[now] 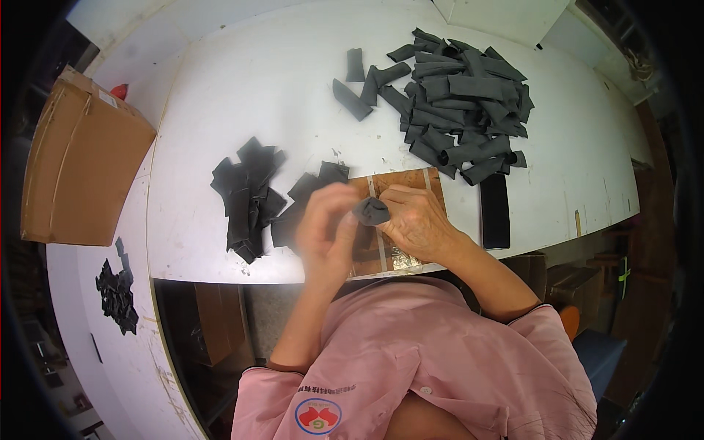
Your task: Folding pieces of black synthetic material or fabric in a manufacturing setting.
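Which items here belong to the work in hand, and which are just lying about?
In the work:
- dark fabric piece, held between left hand and right hand
- pile of rolled dark pieces
- stack of flat dark pieces
- brown board

Lying about:
- cardboard box
- black rectangular object
- small dark heap on the side table

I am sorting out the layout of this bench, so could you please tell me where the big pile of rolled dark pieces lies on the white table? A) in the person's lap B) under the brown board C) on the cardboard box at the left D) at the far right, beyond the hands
D: the big pile of rolled dark pieces lies on the white table at the far right, beyond the right hand and left hand, which hold one dark piece between them.
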{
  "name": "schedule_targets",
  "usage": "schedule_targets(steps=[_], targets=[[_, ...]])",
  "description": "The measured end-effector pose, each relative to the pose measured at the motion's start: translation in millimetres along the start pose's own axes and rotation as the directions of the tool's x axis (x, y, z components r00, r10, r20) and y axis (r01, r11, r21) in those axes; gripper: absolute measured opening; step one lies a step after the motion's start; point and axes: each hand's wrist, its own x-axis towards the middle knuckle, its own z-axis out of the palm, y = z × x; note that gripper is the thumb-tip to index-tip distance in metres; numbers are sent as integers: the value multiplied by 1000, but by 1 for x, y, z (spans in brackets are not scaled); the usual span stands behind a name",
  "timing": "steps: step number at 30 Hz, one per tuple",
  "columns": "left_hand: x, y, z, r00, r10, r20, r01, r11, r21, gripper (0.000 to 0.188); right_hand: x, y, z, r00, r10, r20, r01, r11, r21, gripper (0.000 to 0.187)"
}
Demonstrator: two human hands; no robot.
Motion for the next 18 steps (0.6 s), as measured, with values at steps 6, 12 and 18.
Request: schedule_targets(steps=[6,12,18], targets=[[17,28,2,1000,21,10,-21,1000,-7,12,14,-16,-27,993,85,87,-80,995,-58,30],[23,40,-2,1000,4,18,-5,996,85,6,24,-15,-27,999,-34,4,35,996,-77,34],[9,11,-10,986,-151,72,138,978,157,7,4,4,3,1000,20,21,-20,999,32,32]])
